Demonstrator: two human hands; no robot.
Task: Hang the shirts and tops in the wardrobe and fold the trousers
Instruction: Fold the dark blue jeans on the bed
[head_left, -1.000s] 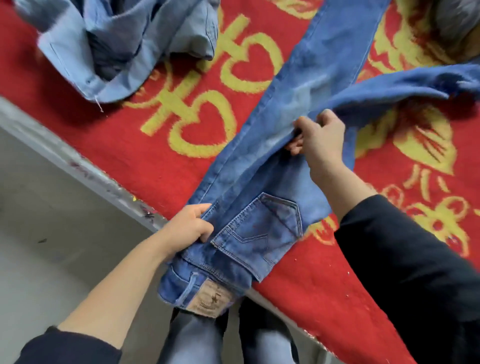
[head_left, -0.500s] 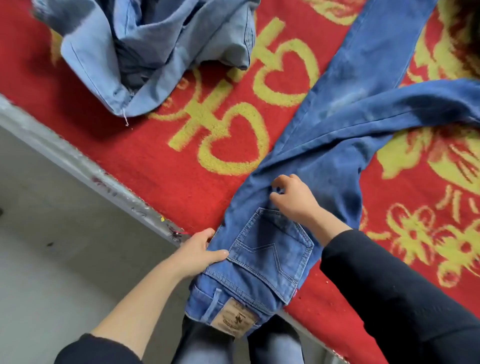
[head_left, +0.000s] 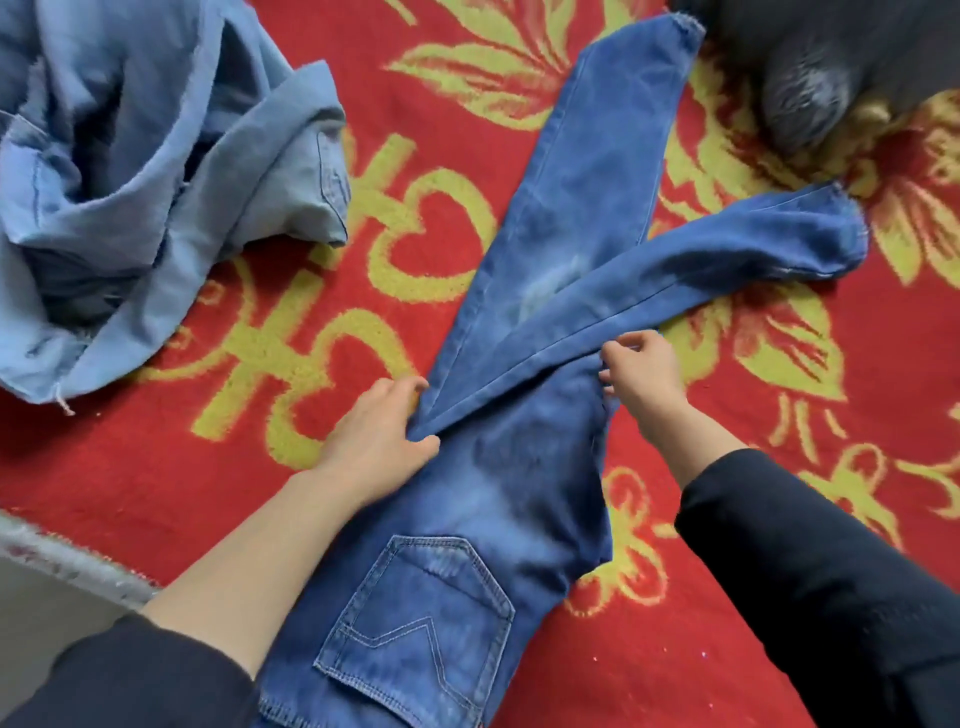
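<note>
We saw crumpled pale-blue denim (head_left: 156, 171) at ten o'clock and a dark fuzzy heap (head_left: 821, 67) at one. Mid-blanket (head_left: 218, 467), our left hand (head_left: 379, 447) pinched the blue jeans (head_left: 524, 415); right hand (head_left: 641, 376) fingers loosely curled at the seam.

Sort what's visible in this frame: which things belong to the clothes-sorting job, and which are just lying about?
In the job:
- dark blue jeans, spread flat, legs splayed apart
- left hand pinching the jeans at the crotch
- right hand at the upper leg's edge
- light blue garment, crumpled, waiting

Just lying about:
- red and yellow blanket underneath
- dark fuzzy item, top right, unclear
</note>
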